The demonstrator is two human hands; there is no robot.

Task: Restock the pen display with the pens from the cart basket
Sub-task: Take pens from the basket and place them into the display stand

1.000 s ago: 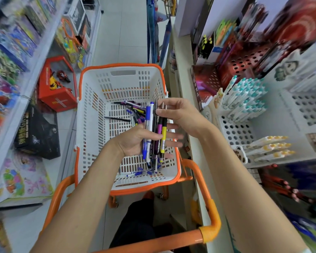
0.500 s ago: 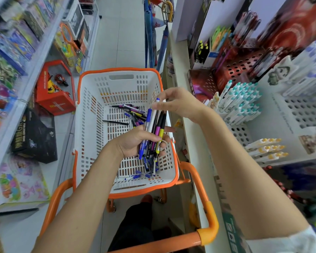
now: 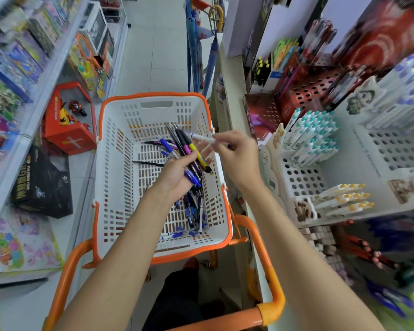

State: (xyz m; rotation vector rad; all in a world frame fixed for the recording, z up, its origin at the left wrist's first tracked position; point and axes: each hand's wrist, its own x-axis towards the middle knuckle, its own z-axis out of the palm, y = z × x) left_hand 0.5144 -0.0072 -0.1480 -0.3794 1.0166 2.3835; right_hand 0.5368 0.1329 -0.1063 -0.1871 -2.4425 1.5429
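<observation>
The restock looks partly under way rather than near its end. At the centre of the frame the left hand (image 3: pixel 175 174) has its grip closed round a bundle of pens (image 3: pixel 189 154). Their barrels are black, blue, purple and yellow, and they fan up and away over the cart basket (image 3: pixel 120 151). Just right of it the right hand (image 3: pixel 237 155) pinches a single white pen (image 3: pixel 201 137) by one end, its blue-tipped other end pointing left across the bundle. This pen has not yet reached the pen display (image 3: pixel 301 177) at centre right. More loose pens (image 3: pixel 191 216), mostly blue and black, lie on the basket floor below the hands, so several more placements seem left. The display's white perforated racks already carry rows of teal-capped pens (image 3: pixel 313 137) and yellow-capped pens (image 3: pixel 344 197), with many holes unfilled beside them.
</observation>
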